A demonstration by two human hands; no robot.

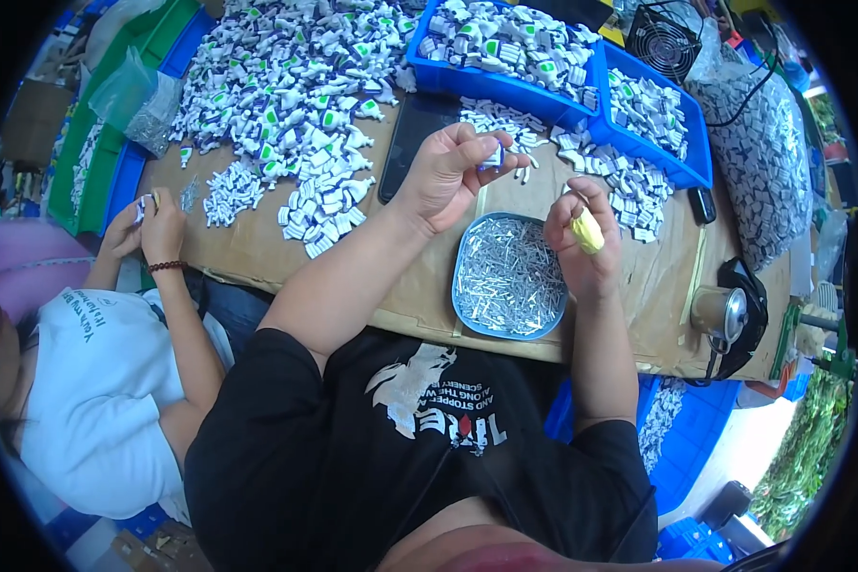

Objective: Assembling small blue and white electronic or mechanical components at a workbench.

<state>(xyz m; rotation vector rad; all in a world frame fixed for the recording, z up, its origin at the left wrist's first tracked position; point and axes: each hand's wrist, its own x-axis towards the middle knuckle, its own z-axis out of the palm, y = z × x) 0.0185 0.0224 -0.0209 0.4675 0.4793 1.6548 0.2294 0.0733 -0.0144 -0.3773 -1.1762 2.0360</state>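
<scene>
My left hand [445, 176] is closed in a pinch on a small white and blue plastic piece [493, 157], raised above the table. To its right, my right hand [574, 257] is curled around a yellow-wrapped object [586, 232]; the rest of that object is hidden, so its kind does not show. Below and between the hands sits a blue-rimmed tray [460, 315] full of thin metal pins or screws [507, 272]. Just beyond my left hand lie small white plastic parts [505, 122] on the table.
A big heap of white and purple pieces [286, 86] covers the far left. Blue bins [596, 119] of parts stand at the back, beside a filled clear bag [758, 162]. A metal pot [720, 313] is at right. A co-worker's hands [153, 224] hold a small piece at left.
</scene>
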